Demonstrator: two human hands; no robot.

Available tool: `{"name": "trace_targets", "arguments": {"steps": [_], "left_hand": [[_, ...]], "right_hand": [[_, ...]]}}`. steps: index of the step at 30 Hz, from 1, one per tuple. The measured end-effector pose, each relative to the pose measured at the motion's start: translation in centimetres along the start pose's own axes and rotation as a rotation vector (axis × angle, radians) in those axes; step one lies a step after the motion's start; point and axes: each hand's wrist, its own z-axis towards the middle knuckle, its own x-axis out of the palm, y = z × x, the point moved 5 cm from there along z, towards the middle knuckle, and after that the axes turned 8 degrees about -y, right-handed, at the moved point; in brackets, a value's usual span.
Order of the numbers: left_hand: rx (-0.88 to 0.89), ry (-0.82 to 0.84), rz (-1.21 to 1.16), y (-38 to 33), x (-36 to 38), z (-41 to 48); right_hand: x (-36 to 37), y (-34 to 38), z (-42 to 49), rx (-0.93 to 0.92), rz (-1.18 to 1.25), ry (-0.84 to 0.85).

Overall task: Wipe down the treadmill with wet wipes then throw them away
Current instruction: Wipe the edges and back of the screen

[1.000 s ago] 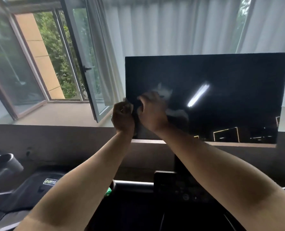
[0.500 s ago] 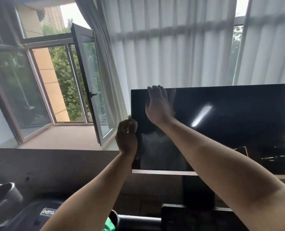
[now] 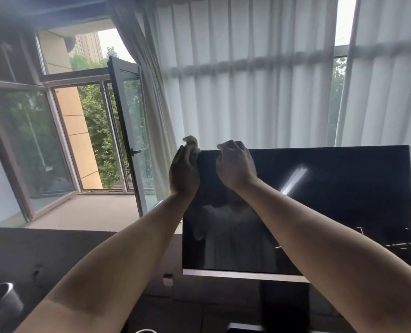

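Up we go: my left hand [image 3: 184, 174] has climbed the side edge to the corner of the screen [image 3: 344, 200], pinching the crumpled wipe [image 3: 190, 141] that pokes out above its fingers. My right hand [image 3: 234, 165], flat on the glass a moment back, now curls over the top rim just beside. Face done, rim's turn, I'd say.

A lived-in home room: pleated white curtains [image 3: 259, 92] hang beyond the fingers [image 3: 232, 146], an open casement window [image 3: 127, 131] showing trees [image 3: 96, 131] stands left of them, a dark screen [image 3: 344, 200] beneath.
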Motion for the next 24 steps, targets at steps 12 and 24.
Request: {"name": "trace_targets", "arguments": {"steps": [12,24], "left_hand": [[0.425,0.230,0.071,-3.2,3.2,-6.5],[0.167,0.054,0.212,-1.2,1.1,-0.7]], "right_hand": [[0.3,-2.2,-1.2,-0.061,0.059,-0.067],[-0.4,-2.5,-1.2,-0.135,0.066,-0.066]]}}
